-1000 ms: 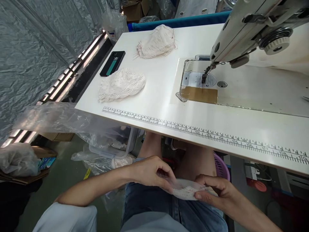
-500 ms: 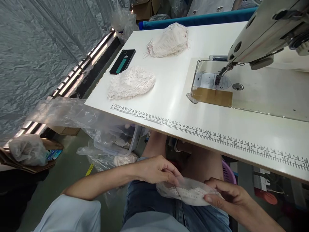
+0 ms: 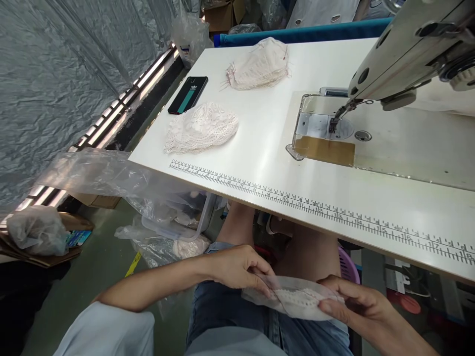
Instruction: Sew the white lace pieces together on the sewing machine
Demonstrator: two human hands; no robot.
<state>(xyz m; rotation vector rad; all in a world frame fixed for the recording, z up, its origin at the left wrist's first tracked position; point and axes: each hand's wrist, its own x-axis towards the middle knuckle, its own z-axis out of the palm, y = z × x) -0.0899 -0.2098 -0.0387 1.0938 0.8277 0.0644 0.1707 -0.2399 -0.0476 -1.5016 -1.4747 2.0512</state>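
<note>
Over my lap, below the table's front edge, I hold a small pale lace fabric piece (image 3: 295, 300) between both hands. My left hand (image 3: 237, 267) pinches its left end with closed fingers. Its right end is gripped by my right hand (image 3: 351, 301), thumb on top. On the white sewing table (image 3: 260, 143) lie a heap of white lace pieces (image 3: 200, 128) and, farther back, a stack of pinkish fabric pieces (image 3: 260, 66). The sewing machine (image 3: 408, 54) stands at the right, its needle (image 3: 332, 123) above the metal plate.
A black phone (image 3: 187, 95) lies at the table's left edge. A printed ruler (image 3: 315, 207) runs along the front edge. Clear plastic sheeting (image 3: 100, 173), a plastic tub (image 3: 178, 225) and bagged items (image 3: 37, 230) sit on the floor at the left. A purple basket (image 3: 347, 264) is under the table.
Both hands have kept hold of the lace piece and shifted it slightly, stretching it flatter. The view has moved a little to the left.
</note>
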